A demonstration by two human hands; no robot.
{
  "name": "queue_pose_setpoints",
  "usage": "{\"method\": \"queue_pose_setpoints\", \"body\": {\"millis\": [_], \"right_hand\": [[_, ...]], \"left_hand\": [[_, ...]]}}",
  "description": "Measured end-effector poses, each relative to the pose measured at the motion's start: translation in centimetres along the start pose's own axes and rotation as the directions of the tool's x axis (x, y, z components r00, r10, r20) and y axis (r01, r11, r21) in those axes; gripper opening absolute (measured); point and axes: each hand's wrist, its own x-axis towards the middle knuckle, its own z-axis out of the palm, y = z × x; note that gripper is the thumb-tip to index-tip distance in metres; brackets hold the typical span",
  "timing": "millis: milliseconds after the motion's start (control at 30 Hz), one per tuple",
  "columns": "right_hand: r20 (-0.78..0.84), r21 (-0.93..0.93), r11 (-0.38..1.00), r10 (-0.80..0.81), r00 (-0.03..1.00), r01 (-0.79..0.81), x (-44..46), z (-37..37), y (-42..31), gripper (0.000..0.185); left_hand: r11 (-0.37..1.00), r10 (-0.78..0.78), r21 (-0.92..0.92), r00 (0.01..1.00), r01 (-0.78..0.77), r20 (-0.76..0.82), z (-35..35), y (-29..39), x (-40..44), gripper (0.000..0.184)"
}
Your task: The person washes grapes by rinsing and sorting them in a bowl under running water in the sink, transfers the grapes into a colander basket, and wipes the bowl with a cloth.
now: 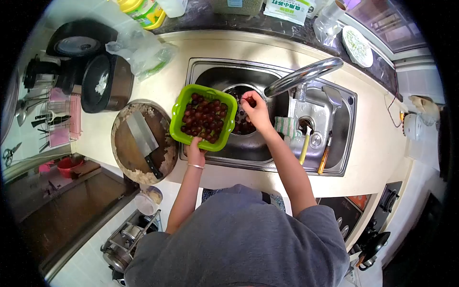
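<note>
My left hand (195,152) grips the near edge of a green plastic basket (175,117), which is tilted over the left part of the sink. Dark red grapes (205,117) fill its bottom. Over a round metal bowl (239,90) in the sink basin, my right hand (256,110) is closed in a pinch on a dark red grape (250,101). More dark grapes lie in that bowl, partly hidden by the basket and my hand. The basket overlaps the bowl's left side in this view.
A chrome faucet (306,75) arches over the sink (267,167). Left of the basket, a cleaver (142,134) rests on a round chopping board (165,125). The smaller right basin holds a striped cloth (286,126) and long-handled tools. A plastic bag (143,52) lies behind the board.
</note>
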Motion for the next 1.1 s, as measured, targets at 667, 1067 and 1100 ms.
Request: {"method": "queue_pose_setpoints", "body": {"millis": [667,1067,1100], "right_hand": [[-0.131,-0.275,0.928,-0.297,0.946,0.253,0.6,-0.1,-2.2,0.016],[0.078,-0.799,0.596,-0.034,0.996,0.082,6.9,-0.9,16.7,0.055],[0.114,-0.881,0.461,-0.011,0.993,0.106,6.3,-0.2,16.0,0.061]], "left_hand": [[0.966,-0.181,-0.163,0.975,0.201,0.130,-2.2,-2.1,1.4,0.026],[0.992,-0.091,-0.078,0.988,0.101,0.128,-2.5,2.5,-0.7,0.024],[0.989,-0.110,-0.079,0.979,0.125,0.170,-3.1,2.3,-0.4,0.034]]}}
